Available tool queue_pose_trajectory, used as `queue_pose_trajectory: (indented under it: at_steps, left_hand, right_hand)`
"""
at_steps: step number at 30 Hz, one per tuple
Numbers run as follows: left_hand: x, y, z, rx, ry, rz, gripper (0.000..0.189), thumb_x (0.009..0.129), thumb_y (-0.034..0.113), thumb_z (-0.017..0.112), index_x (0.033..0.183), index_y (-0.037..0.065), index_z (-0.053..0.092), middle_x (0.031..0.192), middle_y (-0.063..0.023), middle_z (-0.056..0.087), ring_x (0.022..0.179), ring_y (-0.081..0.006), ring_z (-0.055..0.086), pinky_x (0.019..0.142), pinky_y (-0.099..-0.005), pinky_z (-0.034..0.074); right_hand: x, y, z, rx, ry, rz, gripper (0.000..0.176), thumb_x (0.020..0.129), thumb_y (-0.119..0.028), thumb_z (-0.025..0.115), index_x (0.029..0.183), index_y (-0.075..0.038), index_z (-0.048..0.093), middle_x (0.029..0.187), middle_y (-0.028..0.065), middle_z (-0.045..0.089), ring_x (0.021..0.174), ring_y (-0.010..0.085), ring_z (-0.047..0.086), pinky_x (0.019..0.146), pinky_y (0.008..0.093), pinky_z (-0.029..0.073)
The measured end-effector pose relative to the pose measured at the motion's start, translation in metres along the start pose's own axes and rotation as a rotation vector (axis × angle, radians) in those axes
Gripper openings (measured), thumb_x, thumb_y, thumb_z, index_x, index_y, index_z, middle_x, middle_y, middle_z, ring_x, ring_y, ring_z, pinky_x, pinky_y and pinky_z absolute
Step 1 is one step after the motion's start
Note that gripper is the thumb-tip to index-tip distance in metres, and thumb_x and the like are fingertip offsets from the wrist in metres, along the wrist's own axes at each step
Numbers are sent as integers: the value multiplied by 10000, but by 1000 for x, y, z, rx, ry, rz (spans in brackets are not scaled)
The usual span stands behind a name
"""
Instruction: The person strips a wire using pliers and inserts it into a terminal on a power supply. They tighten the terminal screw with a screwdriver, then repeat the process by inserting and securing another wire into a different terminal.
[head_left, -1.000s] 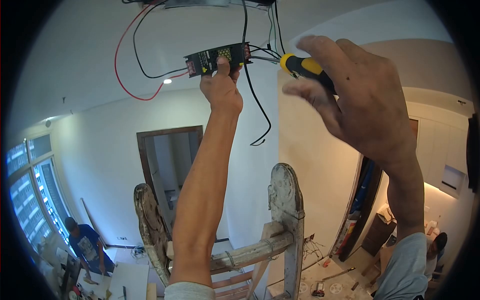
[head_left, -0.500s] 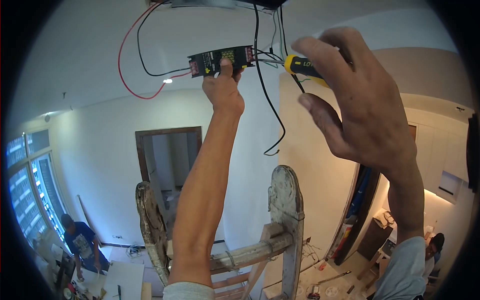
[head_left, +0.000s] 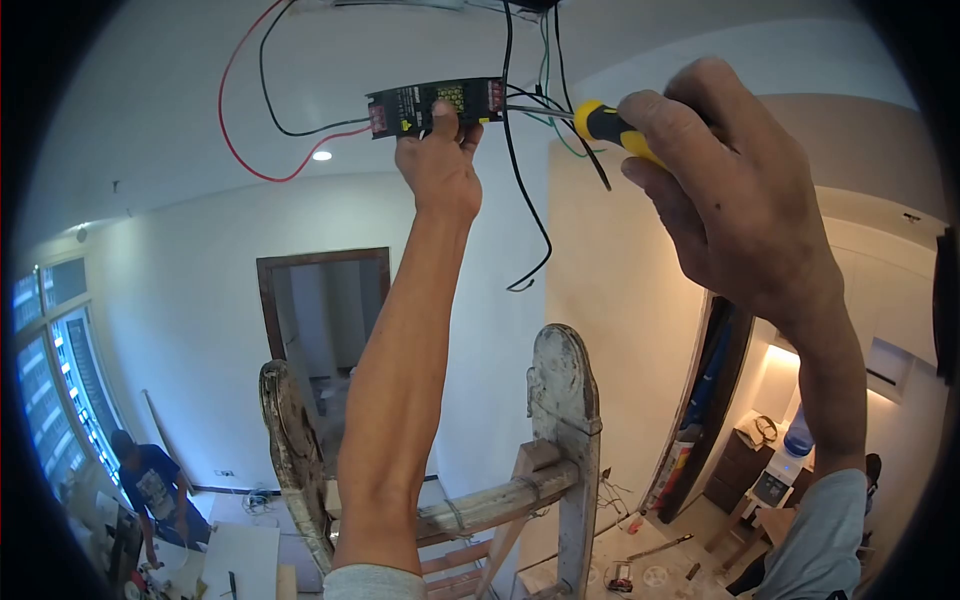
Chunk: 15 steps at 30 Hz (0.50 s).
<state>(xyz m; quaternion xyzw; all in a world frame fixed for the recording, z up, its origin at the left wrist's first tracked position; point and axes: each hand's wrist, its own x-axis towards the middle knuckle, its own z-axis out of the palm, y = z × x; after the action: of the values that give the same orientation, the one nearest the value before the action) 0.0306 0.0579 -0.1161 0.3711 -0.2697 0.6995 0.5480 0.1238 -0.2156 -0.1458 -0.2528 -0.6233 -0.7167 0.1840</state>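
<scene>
Up near the ceiling, my left hand (head_left: pixel 440 165) pinches a black driver box (head_left: pixel 415 108) from below, thumb on its face. A red wire (head_left: pixel 232 140) and a black wire (head_left: pixel 268 90) run into its left end. At its right end, the metal shaft of a screwdriver (head_left: pixel 600 122) reaches the red terminals (head_left: pixel 495 96). My right hand (head_left: pixel 730 190) is closed round the yellow and black handle. Black and green wires hang behind the shaft, and one loose black cable (head_left: pixel 528 205) dangles past the box's right end.
A worn wooden ladder (head_left: pixel 568 400) stands below my arms. Lower left, a person in a blue shirt (head_left: pixel 155 485) bends over a board (head_left: pixel 240 560) near the windows. Another person is partly visible behind my right sleeve. Tools lie on the floor, lower right.
The fingers of my right hand have closed in on the screwdriver handle. The box and my left hand sit slightly further left and higher in view. The person in blue has leaned lower.
</scene>
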Motion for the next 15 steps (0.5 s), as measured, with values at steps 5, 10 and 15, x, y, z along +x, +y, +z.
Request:
queue_pose_trajectory:
  at_steps: [5,10,15]
  left_hand:
    - [-2,-3,4,1,8,0,322,927,74,691,1182,29,500,1056,-79,616,931,-223,632,818,-395,546]
    - [-6,-4,5,-11,17,41,235,931,73,688,1106,11,543,977,-103,647,883,-227,668,852,-426,568]
    - [-2,-2,-1,-10,66,-2,226,943,103,683,1106,13,554,983,-89,650,881,-209,661,795,-383,547]
  right_hand:
    - [-6,-18,6,-42,-42,206,237,842,-64,737,1038,17,630,858,124,610,616,238,598,547,346,479]
    - [-1,-16,6,4,5,300,195,866,-89,709,1018,5,633,894,156,643,640,246,618,558,363,487]
    - [3,-17,0,36,-31,44,294,770,30,687,1054,30,611,961,173,566,761,252,611,601,362,528]
